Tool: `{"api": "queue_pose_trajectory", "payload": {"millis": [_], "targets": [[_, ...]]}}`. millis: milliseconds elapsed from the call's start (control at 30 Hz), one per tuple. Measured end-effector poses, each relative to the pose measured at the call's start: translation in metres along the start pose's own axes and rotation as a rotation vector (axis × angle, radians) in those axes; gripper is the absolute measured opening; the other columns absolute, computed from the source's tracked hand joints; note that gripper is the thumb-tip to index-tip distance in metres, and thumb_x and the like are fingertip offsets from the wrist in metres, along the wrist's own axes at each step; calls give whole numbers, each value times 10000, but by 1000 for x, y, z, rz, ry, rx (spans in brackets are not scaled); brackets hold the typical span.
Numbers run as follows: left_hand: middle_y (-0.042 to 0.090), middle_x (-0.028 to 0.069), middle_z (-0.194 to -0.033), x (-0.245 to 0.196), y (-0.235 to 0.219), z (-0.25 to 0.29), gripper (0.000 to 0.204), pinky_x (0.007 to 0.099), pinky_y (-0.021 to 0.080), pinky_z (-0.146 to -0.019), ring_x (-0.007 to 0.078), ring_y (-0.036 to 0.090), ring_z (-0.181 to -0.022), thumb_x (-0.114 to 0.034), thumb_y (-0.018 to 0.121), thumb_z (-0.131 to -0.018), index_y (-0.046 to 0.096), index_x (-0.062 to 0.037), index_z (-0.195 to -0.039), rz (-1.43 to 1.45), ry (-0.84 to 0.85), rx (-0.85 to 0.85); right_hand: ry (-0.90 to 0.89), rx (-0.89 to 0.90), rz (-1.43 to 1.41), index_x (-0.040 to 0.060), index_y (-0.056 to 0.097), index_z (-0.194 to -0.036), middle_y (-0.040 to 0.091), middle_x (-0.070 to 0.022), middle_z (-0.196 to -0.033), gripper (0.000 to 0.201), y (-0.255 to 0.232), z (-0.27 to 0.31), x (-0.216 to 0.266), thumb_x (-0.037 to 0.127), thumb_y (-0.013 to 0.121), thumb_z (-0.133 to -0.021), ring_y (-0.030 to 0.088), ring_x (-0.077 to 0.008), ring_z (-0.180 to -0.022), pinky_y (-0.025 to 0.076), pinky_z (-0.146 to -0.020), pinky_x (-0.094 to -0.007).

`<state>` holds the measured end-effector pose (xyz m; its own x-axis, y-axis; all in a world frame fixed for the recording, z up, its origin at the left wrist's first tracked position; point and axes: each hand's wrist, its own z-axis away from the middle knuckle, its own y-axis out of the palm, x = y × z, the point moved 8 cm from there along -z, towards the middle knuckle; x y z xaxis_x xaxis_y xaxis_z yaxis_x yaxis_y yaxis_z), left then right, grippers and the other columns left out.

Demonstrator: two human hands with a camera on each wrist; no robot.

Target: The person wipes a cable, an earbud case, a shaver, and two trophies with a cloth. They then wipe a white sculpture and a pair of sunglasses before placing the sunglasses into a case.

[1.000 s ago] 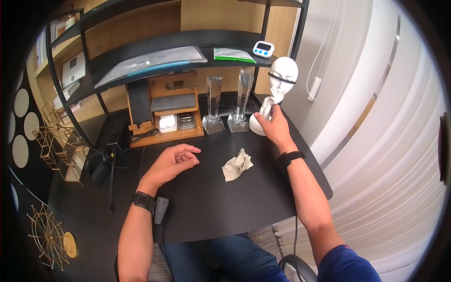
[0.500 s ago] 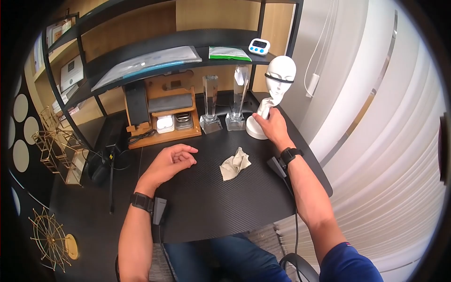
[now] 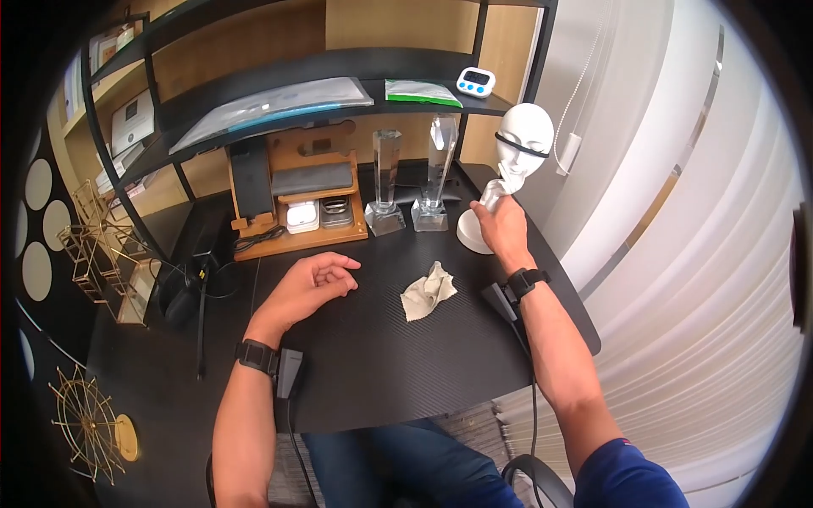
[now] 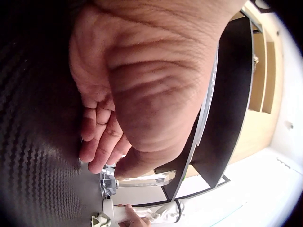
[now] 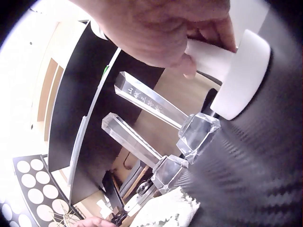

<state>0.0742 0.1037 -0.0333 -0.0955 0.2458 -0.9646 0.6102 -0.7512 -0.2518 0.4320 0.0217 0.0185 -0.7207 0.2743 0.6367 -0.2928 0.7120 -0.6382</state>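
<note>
The right hand point(image 3: 506, 234) grips a white bust point(image 3: 526, 129) by its stem, the empty left hand point(image 3: 306, 290) loosely curled and a crumpled cloth point(image 3: 428, 293) untouched between them.

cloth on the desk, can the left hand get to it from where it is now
Probably yes. The left hand holds nothing and is just left of the cloth, with nothing seen standing between them; the right hand is off at the white head stand.

Cloth point(image 3: 428, 291) — matt; trophies point(image 3: 430, 210) — glossy.
</note>
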Motion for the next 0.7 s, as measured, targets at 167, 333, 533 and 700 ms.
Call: {"api": "queue_pose_trajectory", "payload": {"millis": [167, 333, 533, 700], "targets": [[781, 53, -1107, -1, -6, 0, 327, 262, 571, -928, 93, 702, -982, -68, 681, -1059, 690, 2, -1378, -1, 6, -27, -57, -84, 58, -66, 681, -1251, 776, -317, -1092, 491, -21, 9, 29, 329, 785, -979, 736, -527, -1067, 569, -955, -570], [779, 47, -1098, -3, -6, 0, 343, 260, 570, -912, 94, 699, -966, -54, 684, -1054, 680, 1, -1393, -5, -12, -50, -178, -134, -16, -113, 704, -1107, 751, -328, -907, 538, -46, 35, 78, 397, 797, -964, 737, -529, -900, 573, -837, -564], [691, 76, -1351, -20, -3, 5, 501, 286, 542, -1017, 132, 647, -1150, -71, 704, -1041, 586, -12, -1524, 11, 95, -103, -456, 83, -182, -101, 728, -776, 686, -307, -710, 536, -13, 86, 132, 392, 800, -974, 720, -491, -705, 572, -657, -522], [580, 112, -1561, -35, -8, 9, 631, 364, 445, -1195, 200, 539, -1416, -192, 732, -1036, 513, -24, -1604, 87, 188, -178, -563, 384, -248, -81, 743, -1064, 739, -301, -847, 413, 17, 125, 169, 327, 770, -1007, 741, -489, -814, 596, -736, -534]]}}
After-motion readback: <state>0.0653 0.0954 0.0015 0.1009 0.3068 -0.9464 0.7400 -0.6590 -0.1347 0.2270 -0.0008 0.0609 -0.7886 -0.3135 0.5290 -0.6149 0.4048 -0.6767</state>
